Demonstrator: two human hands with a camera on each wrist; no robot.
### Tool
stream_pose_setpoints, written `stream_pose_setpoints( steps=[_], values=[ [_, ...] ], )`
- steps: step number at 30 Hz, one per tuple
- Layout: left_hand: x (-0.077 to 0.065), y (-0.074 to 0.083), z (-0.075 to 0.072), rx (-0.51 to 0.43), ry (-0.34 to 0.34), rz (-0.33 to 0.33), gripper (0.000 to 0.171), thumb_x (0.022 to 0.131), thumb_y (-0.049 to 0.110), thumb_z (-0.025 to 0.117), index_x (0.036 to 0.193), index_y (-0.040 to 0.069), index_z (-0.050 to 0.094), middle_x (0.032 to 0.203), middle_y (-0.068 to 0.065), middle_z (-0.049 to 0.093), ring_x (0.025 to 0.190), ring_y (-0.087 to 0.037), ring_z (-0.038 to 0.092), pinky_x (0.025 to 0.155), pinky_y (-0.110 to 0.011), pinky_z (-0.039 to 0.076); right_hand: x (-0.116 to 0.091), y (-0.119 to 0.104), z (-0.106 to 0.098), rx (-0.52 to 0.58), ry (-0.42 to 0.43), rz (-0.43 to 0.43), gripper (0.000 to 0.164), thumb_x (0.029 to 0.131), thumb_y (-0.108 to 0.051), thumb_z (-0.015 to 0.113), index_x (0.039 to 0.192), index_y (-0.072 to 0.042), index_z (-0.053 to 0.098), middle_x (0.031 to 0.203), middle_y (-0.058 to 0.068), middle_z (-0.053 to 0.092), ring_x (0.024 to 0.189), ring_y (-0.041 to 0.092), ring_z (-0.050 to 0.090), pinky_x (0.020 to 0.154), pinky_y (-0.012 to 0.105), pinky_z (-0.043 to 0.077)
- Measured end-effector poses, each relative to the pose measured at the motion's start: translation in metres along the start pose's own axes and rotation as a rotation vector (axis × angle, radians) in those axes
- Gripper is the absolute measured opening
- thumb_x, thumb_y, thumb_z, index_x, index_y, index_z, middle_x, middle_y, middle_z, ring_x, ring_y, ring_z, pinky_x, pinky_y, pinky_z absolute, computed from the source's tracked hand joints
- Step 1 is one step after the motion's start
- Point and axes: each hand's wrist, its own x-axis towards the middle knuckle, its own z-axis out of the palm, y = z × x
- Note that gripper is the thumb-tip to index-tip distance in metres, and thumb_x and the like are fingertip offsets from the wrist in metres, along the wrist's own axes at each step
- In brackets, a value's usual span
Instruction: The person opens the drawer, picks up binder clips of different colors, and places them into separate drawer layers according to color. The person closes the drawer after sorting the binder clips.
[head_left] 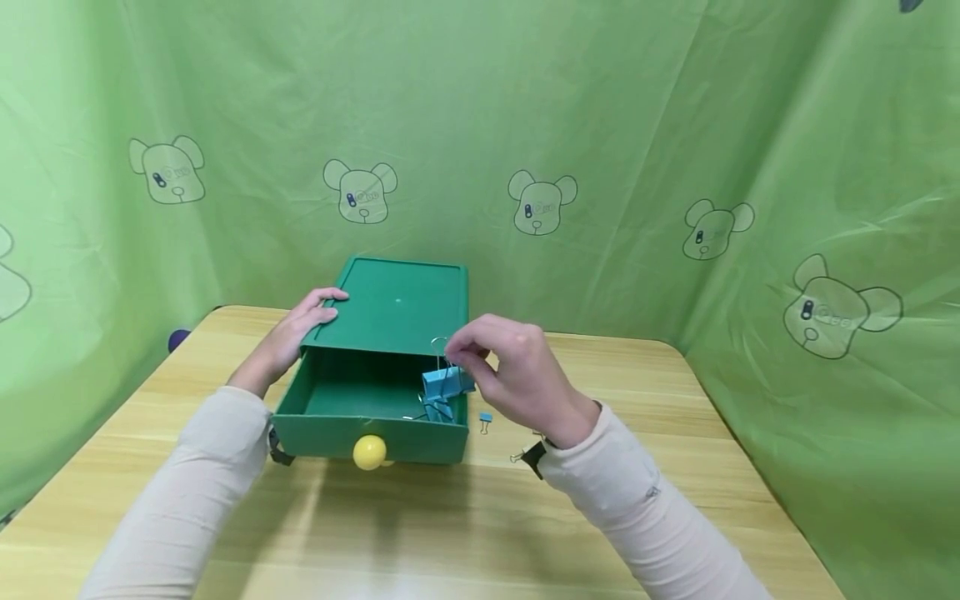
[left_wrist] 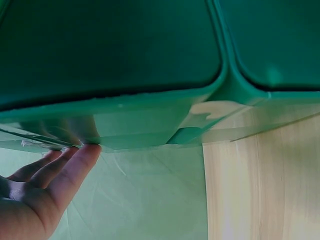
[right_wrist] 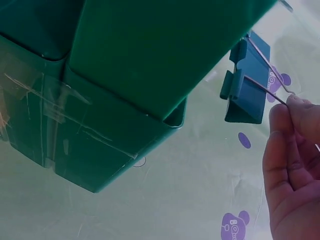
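A green drawer box stands on the table, its drawer pulled out toward me with a round yellow knob in front. My left hand rests against the box's left side; in the left wrist view its fingers lie straight against the wall. My right hand pinches a blue binder clip by its wire handle, over the drawer's right end. The right wrist view shows this clip hanging from thumb and fingers. Below it, more blue clip shows inside the drawer.
On the table right of the drawer lies a small blue binder clip. A black binder clip is partly hidden by my right wrist. Green curtain with bear faces hangs behind and beside the wooden table.
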Motion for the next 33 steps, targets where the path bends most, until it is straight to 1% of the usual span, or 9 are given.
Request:
stream_pose_setpoints(
  steps=[9,15,23,33],
  values=[
    [-0.0003,0.0014,-0.0005,0.016,0.004,0.003,0.044,0.104,0.025,0.033,0.143,0.005,0.034,0.156,-0.017,0.017,0.137,-0.039,0.020,0.108,-0.064,0.017,-0.0026,0.0046,0.0049,0.004,-0.011,-0.020,0.016,0.079,0.015,0.070,0.085,-0.001,0.069,0.084,0.006,0.070,0.074,0.013,0.064,0.069,0.021,0.053],
    [-0.0002,0.0006,-0.0001,0.010,0.001,-0.001,0.044,0.104,0.025,0.033,0.143,0.005,0.034,0.156,-0.018,0.017,0.137,-0.040,0.020,0.107,-0.064,0.018,-0.0044,0.0053,0.0046,0.014,-0.021,-0.018,0.015,0.080,0.013,0.071,0.085,-0.001,0.069,0.084,0.006,0.070,0.075,0.013,0.064,0.070,0.021,0.054],
    [0.0007,-0.0002,-0.0007,0.022,0.001,-0.006,0.044,0.104,0.026,0.033,0.143,0.006,0.034,0.156,-0.017,0.016,0.137,-0.039,0.018,0.107,-0.064,0.017,-0.0061,0.0065,0.0038,0.034,-0.036,-0.047,0.015,0.080,0.014,0.070,0.085,-0.001,0.069,0.084,0.005,0.070,0.077,0.014,0.065,0.073,0.021,0.054],
    [-0.0003,0.0001,-0.0002,0.027,0.005,-0.014,0.045,0.104,0.027,0.033,0.144,0.007,0.034,0.157,-0.016,0.015,0.138,-0.040,0.018,0.107,-0.065,0.016,-0.0087,0.0087,0.0043,0.048,-0.046,-0.052,0.014,0.081,0.013,0.069,0.084,-0.001,0.069,0.082,0.005,0.069,0.075,0.012,0.063,0.073,0.020,0.053]
  ],
)
